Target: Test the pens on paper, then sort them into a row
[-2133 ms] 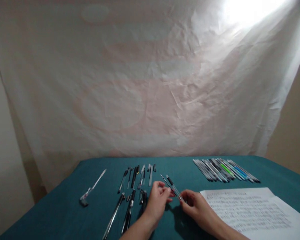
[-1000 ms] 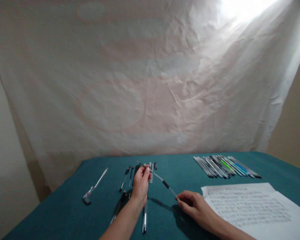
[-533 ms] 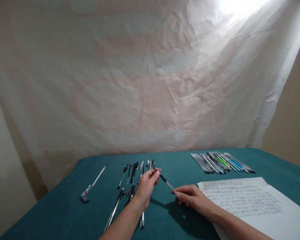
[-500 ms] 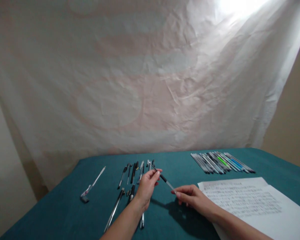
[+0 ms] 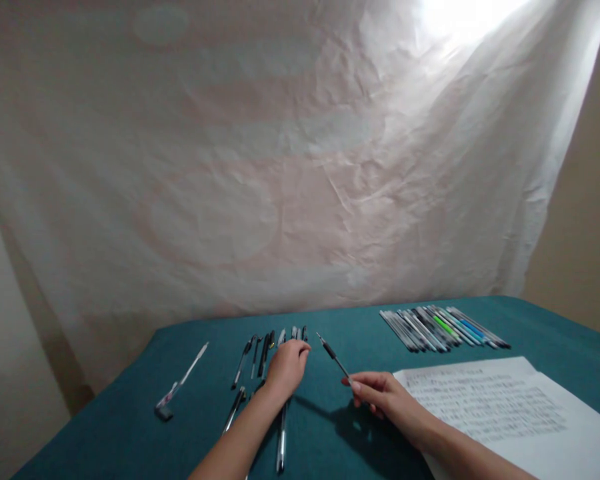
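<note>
Black-gripped pen (image 5: 333, 354), lower centre, pinched in right hand (image 5: 377, 395), slants toward upper left; left hand (image 5: 287, 367), just left of tip, curled, contents undeterminable.

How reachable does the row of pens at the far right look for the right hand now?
Probably yes: nothing upright shows between the right hand and the row of pens, and the paper nearby lies flat. But its fingers hold a pen, so they'd likely need freeing first.
</note>
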`<action>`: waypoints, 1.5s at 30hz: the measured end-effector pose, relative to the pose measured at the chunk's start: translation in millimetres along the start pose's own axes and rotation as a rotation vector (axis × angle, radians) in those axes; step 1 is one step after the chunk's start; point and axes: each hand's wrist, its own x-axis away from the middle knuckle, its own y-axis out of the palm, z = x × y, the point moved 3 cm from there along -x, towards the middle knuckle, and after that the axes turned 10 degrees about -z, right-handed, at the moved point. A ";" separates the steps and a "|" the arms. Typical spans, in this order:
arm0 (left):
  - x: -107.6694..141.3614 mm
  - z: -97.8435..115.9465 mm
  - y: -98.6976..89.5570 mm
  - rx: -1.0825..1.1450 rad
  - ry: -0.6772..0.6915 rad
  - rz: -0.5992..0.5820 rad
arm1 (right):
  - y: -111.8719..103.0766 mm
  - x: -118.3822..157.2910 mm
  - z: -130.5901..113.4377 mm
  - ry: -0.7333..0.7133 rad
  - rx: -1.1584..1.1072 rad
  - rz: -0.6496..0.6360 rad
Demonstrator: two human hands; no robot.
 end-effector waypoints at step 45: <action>11.9 18.1 19.7 0.819 -0.133 0.248 | -6.3 -3.3 8.9 -0.071 -0.034 0.017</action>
